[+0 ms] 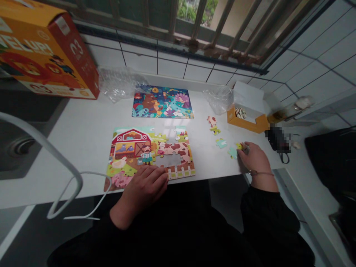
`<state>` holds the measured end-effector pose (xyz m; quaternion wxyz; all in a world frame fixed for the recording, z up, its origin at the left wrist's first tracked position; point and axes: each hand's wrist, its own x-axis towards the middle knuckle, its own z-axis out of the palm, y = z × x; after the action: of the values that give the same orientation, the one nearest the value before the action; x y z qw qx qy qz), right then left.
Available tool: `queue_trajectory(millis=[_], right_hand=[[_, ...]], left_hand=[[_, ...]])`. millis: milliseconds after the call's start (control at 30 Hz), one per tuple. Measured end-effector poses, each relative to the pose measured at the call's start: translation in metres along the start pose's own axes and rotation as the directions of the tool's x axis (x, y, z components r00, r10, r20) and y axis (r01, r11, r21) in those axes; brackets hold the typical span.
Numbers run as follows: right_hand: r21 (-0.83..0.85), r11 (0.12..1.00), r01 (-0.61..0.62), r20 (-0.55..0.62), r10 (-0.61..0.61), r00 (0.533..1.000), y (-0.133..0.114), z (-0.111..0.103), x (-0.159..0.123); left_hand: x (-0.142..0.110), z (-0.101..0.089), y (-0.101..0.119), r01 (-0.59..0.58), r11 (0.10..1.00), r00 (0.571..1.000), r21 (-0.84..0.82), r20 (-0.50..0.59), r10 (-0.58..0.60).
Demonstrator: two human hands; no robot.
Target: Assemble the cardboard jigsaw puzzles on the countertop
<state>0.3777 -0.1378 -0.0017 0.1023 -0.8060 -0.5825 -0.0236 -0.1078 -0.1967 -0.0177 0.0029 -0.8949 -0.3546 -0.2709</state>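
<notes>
Right grip [251, 159] narrow, fingertips pinched on a small yellow piece [239, 146], partly hidden by the fingers, seems held rather than just touched. A teal piece [233, 152] lies right under those fingertips, maybe touching them, can't tell. Left grip [144, 189] loose and half curled, holding nothing that shows, fingers resting on the bottom edge of the farm puzzle [150, 157], which sits flat on the surface [83, 148]. Farm puzzle mostly built: barn, farmer, cow, fence in place, with a gap [168, 160] showing bare backing just above the left grip's fingertips, more notches along its top edge. Right of the farm puzzle, a second teal piece [221, 143] and two small pieces [213, 124] lie loose. Further right, a small orange tray [246, 120] with pieces in it. Behind the farm puzzle, a finished jungle puzzle [162, 102]. Behind and left of it, a big orange box [47, 52], bubble wrap [119, 83] beside it. Step looks like filling the farm puzzle from loose pieces; next move calls for matching the pinched piece to an open spot, turning it to line up with the notches, left grip steadying the board
</notes>
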Motion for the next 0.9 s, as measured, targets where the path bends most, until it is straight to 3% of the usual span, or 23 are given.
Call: queue_trajectory(millis=[100,333,533,633,733,800,900], right_hand=[[0.084,0.993,-0.083,0.069,0.077,0.995,0.016,0.003,0.003],[0.186,0.966,-0.180,0.102,0.163,0.981,0.026,0.007,0.013],[0.131,0.982,-0.137,-0.044,0.144,0.989,0.019,-0.002,0.012],[0.211,0.969,-0.128,-0.097,0.151,0.984,-0.003,-0.010,0.004],[0.437,0.896,-0.078,-0.031,0.102,0.994,-0.044,-0.015,-0.011],[0.670,0.742,-0.029,0.079,-0.032,0.996,-0.078,-0.014,-0.023],[0.817,0.572,-0.070,0.264,-0.263,0.928,-0.130,-0.008,-0.041]], left_hand=[[0.000,0.000,0.000,-0.001,1.000,1.000,-0.009,0.010,0.001],[0.000,0.000,0.000,0.004,1.000,1.000,-0.001,0.011,-0.004],[-0.003,0.003,0.000,0.000,1.000,1.000,-0.002,0.025,0.000],[-0.002,0.002,0.001,0.003,1.000,1.000,0.001,0.021,-0.003],[-0.002,0.001,0.001,0.004,1.000,1.000,-0.005,0.018,-0.004],[-0.002,0.001,0.001,0.006,1.000,1.000,-0.007,0.022,-0.006],[-0.003,0.001,0.001,0.011,1.000,1.000,-0.008,0.025,-0.011]])
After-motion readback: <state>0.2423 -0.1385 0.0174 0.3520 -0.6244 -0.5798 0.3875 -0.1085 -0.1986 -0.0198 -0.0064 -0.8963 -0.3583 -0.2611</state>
